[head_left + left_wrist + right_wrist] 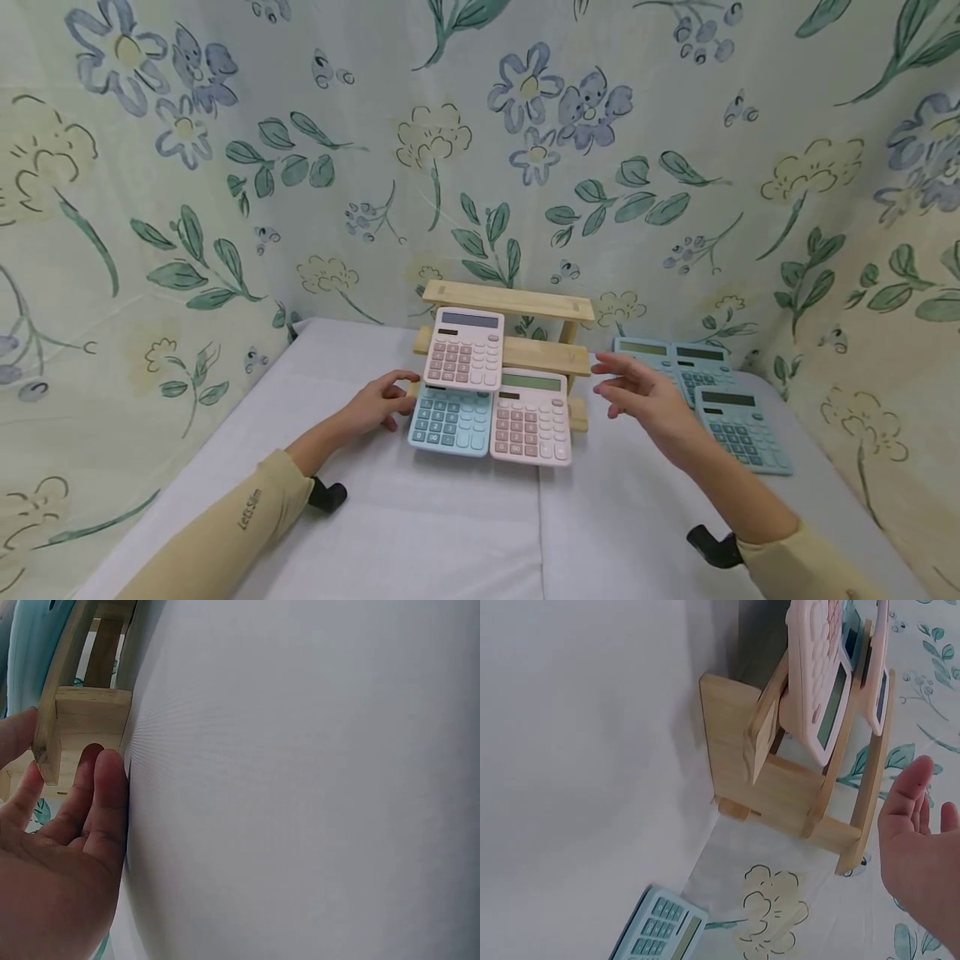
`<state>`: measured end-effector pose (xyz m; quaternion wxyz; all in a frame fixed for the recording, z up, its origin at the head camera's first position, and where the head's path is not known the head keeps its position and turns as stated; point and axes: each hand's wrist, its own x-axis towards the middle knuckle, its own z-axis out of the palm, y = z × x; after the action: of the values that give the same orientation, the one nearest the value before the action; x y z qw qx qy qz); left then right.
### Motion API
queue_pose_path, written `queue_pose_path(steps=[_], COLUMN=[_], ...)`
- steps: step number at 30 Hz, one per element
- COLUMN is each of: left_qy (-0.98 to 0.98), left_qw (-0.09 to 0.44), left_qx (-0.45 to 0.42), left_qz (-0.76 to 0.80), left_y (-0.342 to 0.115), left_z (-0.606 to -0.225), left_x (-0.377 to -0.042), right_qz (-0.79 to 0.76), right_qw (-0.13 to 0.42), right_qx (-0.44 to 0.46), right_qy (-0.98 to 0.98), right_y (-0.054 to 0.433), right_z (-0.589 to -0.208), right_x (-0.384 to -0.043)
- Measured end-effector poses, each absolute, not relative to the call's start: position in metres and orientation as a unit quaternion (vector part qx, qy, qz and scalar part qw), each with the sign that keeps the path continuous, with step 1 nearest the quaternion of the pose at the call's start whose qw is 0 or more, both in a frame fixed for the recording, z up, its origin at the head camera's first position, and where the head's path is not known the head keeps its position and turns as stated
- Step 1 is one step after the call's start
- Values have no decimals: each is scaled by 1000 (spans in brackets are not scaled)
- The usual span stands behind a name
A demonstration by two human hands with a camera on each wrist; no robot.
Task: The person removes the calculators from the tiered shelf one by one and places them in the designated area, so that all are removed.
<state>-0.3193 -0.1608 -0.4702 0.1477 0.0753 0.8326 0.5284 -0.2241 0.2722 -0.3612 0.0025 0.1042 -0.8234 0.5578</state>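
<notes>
A three-tier wooden rack (508,300) holds a pink calculator (465,348) on its middle tier at the left. Below, a blue calculator (452,421) and another pink calculator (531,417) lean side by side on the bottom tier. My left hand (372,405) is at the left end of the bottom tier. In the left wrist view, its fingers grip around the end of the wooden plank (46,750). To the right of the rack, my right hand (651,408) hovers with relaxed fingers and nothing in them; the right wrist view shows this hand (922,840) beside the rack's end.
Three more blue calculators (742,429) lie on the white-covered table (435,533) at the right, two behind and one in front. My right forearm passes close to the front one. Flower-patterned cloth (315,192) hangs behind the rack and along both sides.
</notes>
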Motion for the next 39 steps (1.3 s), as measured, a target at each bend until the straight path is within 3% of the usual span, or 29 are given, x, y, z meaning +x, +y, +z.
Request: queue_pose_path(steps=[24,39], left_qy=[835,829], left_qw=[145,149], left_qx=[70,69], left_qz=[527,534], left_y=[-158,-159], left_z=[-469,-470], left_x=[-319,-318], right_qz=[657,663], right_qw=[-59,-51], right_qx=[60,33], right_qy=[-749,-746], right_y=[201,170], right_z=[-380,-387], right_x=[-244,-254])
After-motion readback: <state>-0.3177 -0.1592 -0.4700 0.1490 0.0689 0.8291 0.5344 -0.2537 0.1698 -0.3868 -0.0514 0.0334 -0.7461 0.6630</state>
